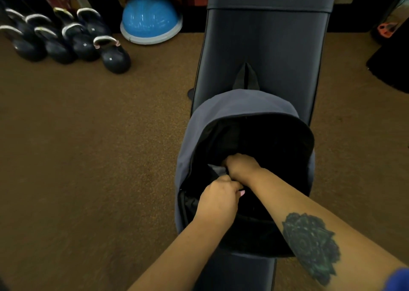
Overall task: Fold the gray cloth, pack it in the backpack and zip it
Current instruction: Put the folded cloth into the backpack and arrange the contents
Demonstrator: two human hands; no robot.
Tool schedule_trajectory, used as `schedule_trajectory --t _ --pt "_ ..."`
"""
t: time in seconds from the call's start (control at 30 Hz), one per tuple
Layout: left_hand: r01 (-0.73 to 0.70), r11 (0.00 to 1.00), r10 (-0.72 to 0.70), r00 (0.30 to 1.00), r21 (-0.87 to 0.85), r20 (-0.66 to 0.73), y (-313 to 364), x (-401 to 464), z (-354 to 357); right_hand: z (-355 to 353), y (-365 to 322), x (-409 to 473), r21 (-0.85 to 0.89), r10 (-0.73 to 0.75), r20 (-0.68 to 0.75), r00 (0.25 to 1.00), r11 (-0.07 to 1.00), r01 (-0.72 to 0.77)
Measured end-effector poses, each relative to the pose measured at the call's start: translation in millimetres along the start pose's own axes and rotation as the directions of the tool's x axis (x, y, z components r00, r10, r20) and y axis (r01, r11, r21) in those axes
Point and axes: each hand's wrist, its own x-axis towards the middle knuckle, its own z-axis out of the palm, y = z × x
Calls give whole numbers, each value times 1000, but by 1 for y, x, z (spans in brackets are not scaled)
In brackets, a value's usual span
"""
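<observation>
- The gray backpack (221, 113) is laid open on a black bench (265, 47)
- The gray cloth (218, 170) is seen inside – left of the right hand (241, 165), whose fingers are hidden
- The left hand (218, 198) is closed, pinching the near opening edge

A black padded surface (265, 47) carries a gray backpack (221, 111), lying flat with its main compartment unzipped and gaping. On the brown carpeted floor (88, 157) beside it stand a cluster of black kettlebells (66, 40) and a blue balance dome (151, 18).
</observation>
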Motion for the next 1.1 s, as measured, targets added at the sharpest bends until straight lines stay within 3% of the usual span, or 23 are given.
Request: schedule_trajectory --t 0.23,0.5,0.57,0.73,1.1 --pt "6 1000 -7 997 -12 -73 1 21 -13 -27 28 -6 96 54 -123 991 994 -42" --pt "43 999 -43 992 -1 -122 -3 65 -29 -34 42 -18 421 113 -354 928 906 51" --pt "51 999 -49 993 17 -105 -4 76 -29 -35 45 -24 468 125 -339 932 882 51" --pt "86 996 -83 994 37 -67 -11 91 -25 -32 58 -26 210 79 -278 957 978 -20" --pt "-50 999 49 998 -12 -41 -15 78 -22 -32 58 -22 211 200 -352 914 969 -131"
